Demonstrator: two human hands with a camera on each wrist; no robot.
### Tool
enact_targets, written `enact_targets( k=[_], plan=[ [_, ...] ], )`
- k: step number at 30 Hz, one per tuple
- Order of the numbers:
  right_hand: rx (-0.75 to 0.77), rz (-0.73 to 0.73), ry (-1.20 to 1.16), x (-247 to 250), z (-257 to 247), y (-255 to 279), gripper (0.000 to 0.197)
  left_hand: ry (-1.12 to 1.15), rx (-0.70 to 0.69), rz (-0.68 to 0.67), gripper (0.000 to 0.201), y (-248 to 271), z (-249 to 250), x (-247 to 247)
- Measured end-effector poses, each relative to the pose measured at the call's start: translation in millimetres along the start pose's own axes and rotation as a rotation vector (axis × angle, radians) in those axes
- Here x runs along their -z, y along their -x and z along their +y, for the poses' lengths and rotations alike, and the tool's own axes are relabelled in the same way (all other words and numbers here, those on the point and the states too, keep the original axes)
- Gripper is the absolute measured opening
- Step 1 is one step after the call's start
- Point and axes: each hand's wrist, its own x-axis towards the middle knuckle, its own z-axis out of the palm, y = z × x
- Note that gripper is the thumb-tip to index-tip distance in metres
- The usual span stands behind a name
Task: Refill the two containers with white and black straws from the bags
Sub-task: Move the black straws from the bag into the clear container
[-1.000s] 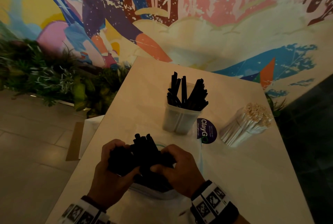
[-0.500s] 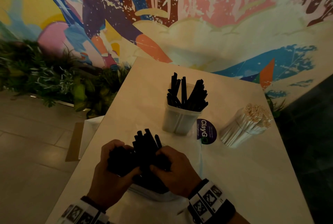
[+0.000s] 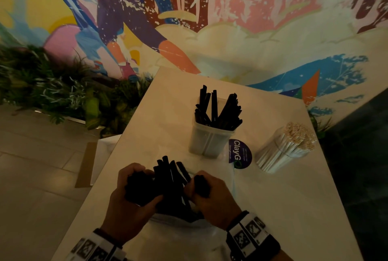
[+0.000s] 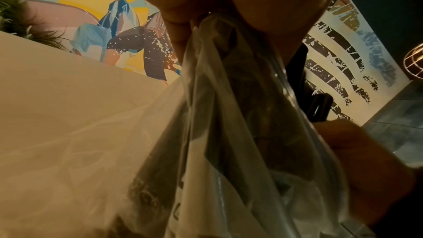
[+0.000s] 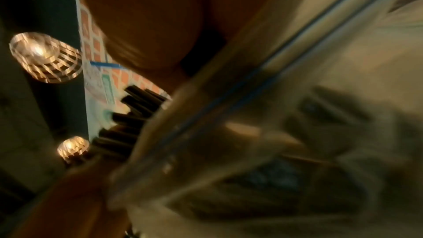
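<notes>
Black straws [image 3: 170, 178] stand bunched between both hands, tips pointing away toward the container [image 3: 210, 141] straight ahead on the surface [image 3: 283, 208]. Left hand [image 3: 134, 202] grips one bundle, right hand [image 3: 212, 195] grips another over the clear bag [image 4: 228, 133]; neither looks nearer.

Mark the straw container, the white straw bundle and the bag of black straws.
straw container [image 3: 206, 142], head view, its translucent front wall.
white straw bundle [image 3: 281, 151], head view, middle of the wrapped shafts.
bag of black straws [image 4: 228, 115], left wrist view, crumpled clear plastic side.
</notes>
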Motion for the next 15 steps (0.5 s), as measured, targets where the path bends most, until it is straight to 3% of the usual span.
enact_targets(
  k=[3,6,10,13,15],
  plan=[
    [-0.038,0.001,-0.009,-0.2,0.9,2.1,0.01,-0.002,-0.023,-0.004,0.063,-0.4,0.3,-1.2],
    [-0.043,0.036,-0.124,3.9,-3.3,2.5,0.026,0.013,-0.02,0.005,0.062,1.3,-3.2,-0.2],
    [-0.134,-0.063,-0.034,2.9,3.1,2.3,0.026,0.003,-0.035,0.003,0.063,1.0,-2.9,-0.4],
    [-0.08,-0.077,-0.228,12.4,-15.6,1.5,0.033,-0.064,-0.08,-0.001,0.079,1.0,-3.9,-1.6],
    [0.006,-0.088,-0.386,25.5,-39.2,-0.6,0.024,-0.049,-0.069,0.0,0.076,1.4,-4.3,-1.0]
  ],
)
